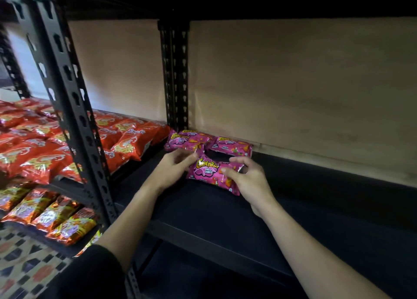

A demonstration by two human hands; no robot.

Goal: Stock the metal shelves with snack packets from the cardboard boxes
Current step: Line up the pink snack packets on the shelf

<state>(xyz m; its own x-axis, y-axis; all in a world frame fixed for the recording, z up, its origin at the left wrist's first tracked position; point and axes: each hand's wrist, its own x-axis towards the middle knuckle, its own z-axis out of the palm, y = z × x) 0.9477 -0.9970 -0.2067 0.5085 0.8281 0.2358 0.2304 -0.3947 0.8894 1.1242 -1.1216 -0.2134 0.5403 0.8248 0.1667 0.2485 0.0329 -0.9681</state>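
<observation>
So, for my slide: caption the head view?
Both hands set a pink snack packet on the black shelf.

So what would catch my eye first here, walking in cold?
Probably the bright pink snack packet held by both hands, the left hand and the right hand, over the dark metal shelf. Two matching pink packets lie just behind it by the back panel. To the left, the neighbouring shelf is heaped with shiny red packets.

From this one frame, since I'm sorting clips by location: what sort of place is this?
Probably a shop or stockroom. Black slotted metal shelves carry rows of identical orange snack packets, and both hands set a pink packet on a nearly bare shelf.
</observation>
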